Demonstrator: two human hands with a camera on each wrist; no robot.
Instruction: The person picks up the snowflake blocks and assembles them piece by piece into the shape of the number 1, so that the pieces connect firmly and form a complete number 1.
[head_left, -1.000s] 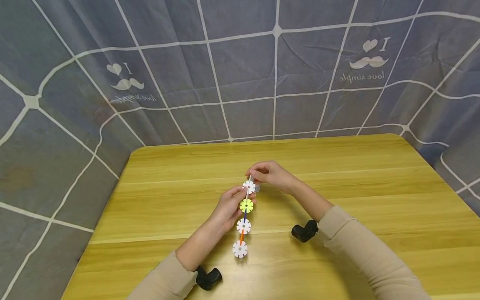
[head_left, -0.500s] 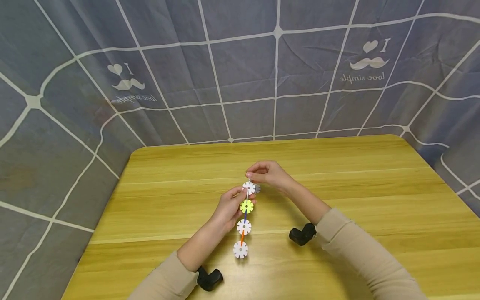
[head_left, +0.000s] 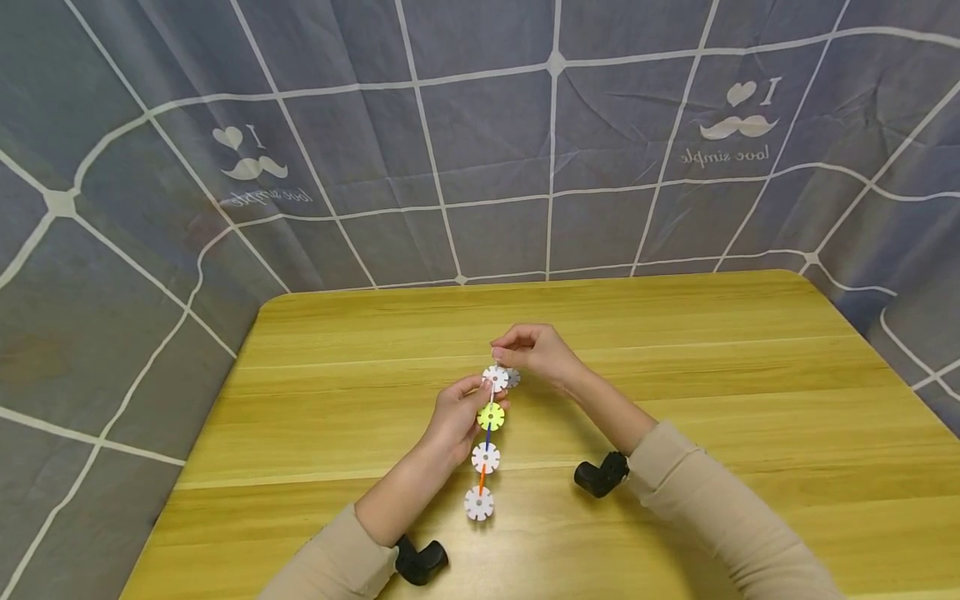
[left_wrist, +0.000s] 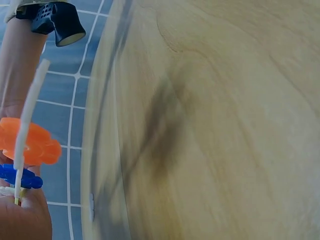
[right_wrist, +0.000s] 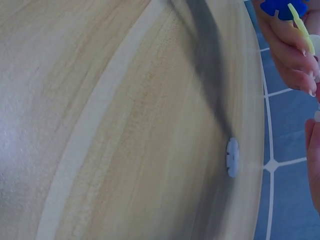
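In the head view, my left hand (head_left: 454, 418) grips a chain of notched plastic snowflake discs near its far end, thumb on the top white disc (head_left: 495, 378). Down the chain come a yellow-green disc (head_left: 491, 416), a blue disc (head_left: 488, 437) edge-on, a white disc (head_left: 485, 457), an orange disc (head_left: 482, 479) edge-on and a white end disc (head_left: 479, 503). My right hand (head_left: 542, 353) pinches a small white piece at the chain's far end, apparently another disc seen edge-on; fingers mostly hide it. In the left wrist view, the orange disc (left_wrist: 35, 142) shows large.
A loose white disc (right_wrist: 232, 157) lies on the wooden table (right_wrist: 150, 125) near its far edge in the right wrist view. Black wrist-camera mounts sit at the left cuff (head_left: 421, 561) and right cuff (head_left: 602, 475). A grey grid-patterned curtain (head_left: 495, 150) surrounds the table.
The small white piece in my right fingers has turned thinner to view and sits closer in line with the chain. Both hands and the chain have shifted slightly toward me.
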